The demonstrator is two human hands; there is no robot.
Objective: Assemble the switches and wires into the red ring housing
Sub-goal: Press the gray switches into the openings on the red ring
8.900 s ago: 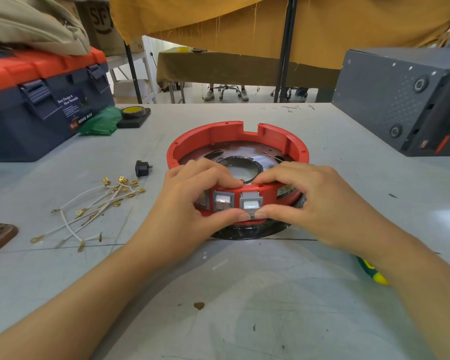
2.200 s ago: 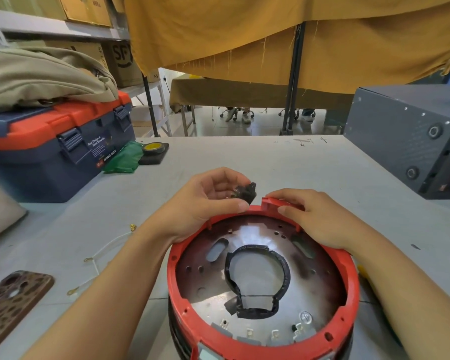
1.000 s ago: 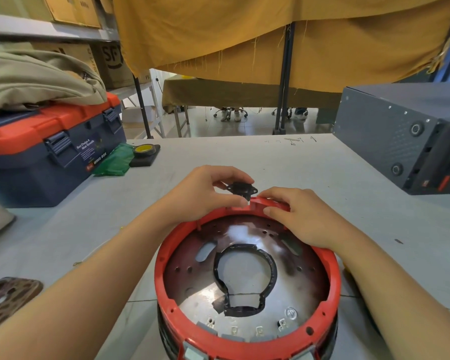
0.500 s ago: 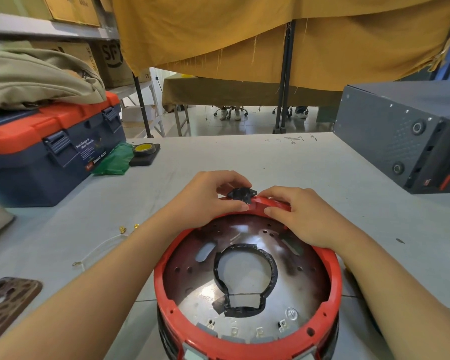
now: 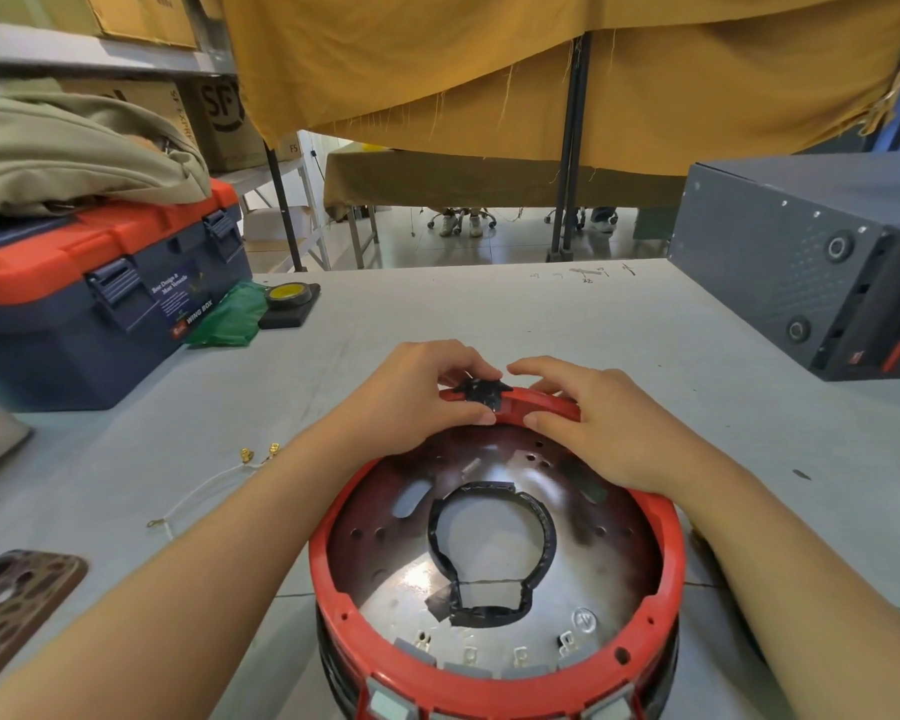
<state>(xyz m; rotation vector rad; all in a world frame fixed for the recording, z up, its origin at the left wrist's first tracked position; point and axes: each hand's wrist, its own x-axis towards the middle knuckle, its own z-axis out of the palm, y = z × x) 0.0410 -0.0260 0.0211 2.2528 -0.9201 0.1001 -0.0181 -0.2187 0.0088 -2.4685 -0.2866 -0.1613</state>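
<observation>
The red ring housing (image 5: 497,688) sits on the grey surface (image 5: 489,314) right in front of me, open side up, so I look down onto its shiny metal floor with the black-edged cut-out (image 5: 492,550) in the middle. Along the near wall a row of switches (image 5: 494,659) is set in, their metal tabs poking up inside and their pale faces showing on the outside.

My left hand (image 5: 417,402) is at the far rim, with my fingers (image 5: 463,363) curled over a small black part (image 5: 481,392) and my thumb under it from inside the ring, so I am pinching it right at the rim's edge. I cannot tell whether the part is fully seated in the rim. My right hand (image 5: 601,423) rests on the rim just beside it, fingers bent over the top of the red wall and thumb pressing on the inner side, gripping the housing.

To my left, white wires (image 5: 204,491) with brass ends lie loose on the surface, partly behind my left forearm. Further left lies a brown patterned phone case (image 5: 14,602). At the back left stands a blue and orange toolbox (image 5: 100,293) with a beige cloth on top, a green bag (image 5: 230,317) and a yellow-topped black puck (image 5: 289,298) beside it. A dark grey metal box (image 5: 801,262) stands at the right.
</observation>
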